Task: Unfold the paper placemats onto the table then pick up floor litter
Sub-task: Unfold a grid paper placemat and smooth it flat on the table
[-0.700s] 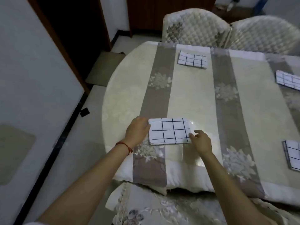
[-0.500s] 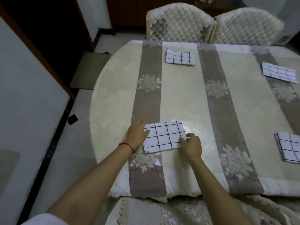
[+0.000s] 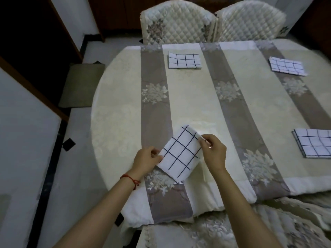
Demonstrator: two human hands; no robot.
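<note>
The task is judged to be at its very start: no placemat is seen spread flat yet. One folded grid-pattern placemat [image 3: 180, 154] is held tilted near the front edge of the table [image 3: 193, 97], above the striped tablecloth [image 3: 155, 113]. Its left corner is pinched by the left hand [image 3: 146, 162], fingers and thumb closed on the paper; its upper right edge is pinched by the right hand [image 3: 214, 152], where the top layers appear to be parted slightly by the fingertips. So both grips are clamped on this same placemat, and the first fold seems to be just being opened.

Three more placemats are seen lying folded on the table: one at the far side [image 3: 184, 60] in front of the quilted chairs [image 3: 176, 20], one at the far right [image 3: 287, 66], and one at the right edge of the view [image 3: 313, 144]. All three are still to be unfolded.

The litter step is not begun. A small dark scrap [image 3: 68, 144] is seen on the floor [image 3: 75, 176] to the left of the table, and another dark bit [image 3: 119, 219] lies near the cloth's hanging edge; whether these are the litter meant cannot be told for certain. A floor mat [image 3: 81, 85] lies by the doorway
</note>
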